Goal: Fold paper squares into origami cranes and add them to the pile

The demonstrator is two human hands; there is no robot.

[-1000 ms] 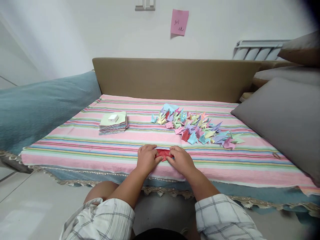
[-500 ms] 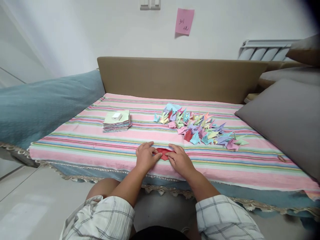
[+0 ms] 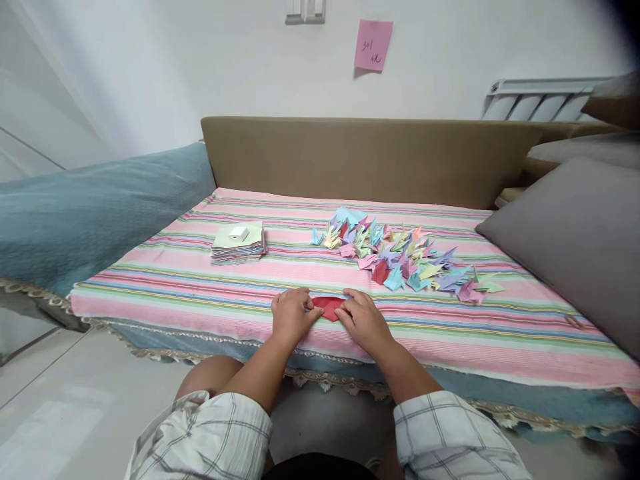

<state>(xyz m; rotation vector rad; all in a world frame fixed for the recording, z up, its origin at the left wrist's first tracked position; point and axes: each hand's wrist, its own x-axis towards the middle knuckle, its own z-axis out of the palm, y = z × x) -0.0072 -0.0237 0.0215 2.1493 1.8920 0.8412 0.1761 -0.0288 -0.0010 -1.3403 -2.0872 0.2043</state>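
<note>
A piece of red folded paper (image 3: 330,309) lies on the striped cloth (image 3: 200,320) near the front edge of the seat. My left hand (image 3: 294,313) pinches its left end between thumb and fingers. At the opposite end, my right hand (image 3: 366,321) grips the paper the same way. The fingers cover both ends, so only the middle of the paper shows. Beyond my right hand lies a heap of folded paper cranes (image 3: 395,257) in many colours.
Back left stands a stack of paper sheets (image 3: 237,252) with a small white box (image 3: 239,234) on top. A grey cushion (image 3: 575,233) leans at the right, near a small brown object (image 3: 574,322). A brown backrest (image 3: 350,160) runs along the wall.
My right thumb has drawn back toward the right end, so more of the red paper shows between my hands. The whole view has shifted slightly.
</note>
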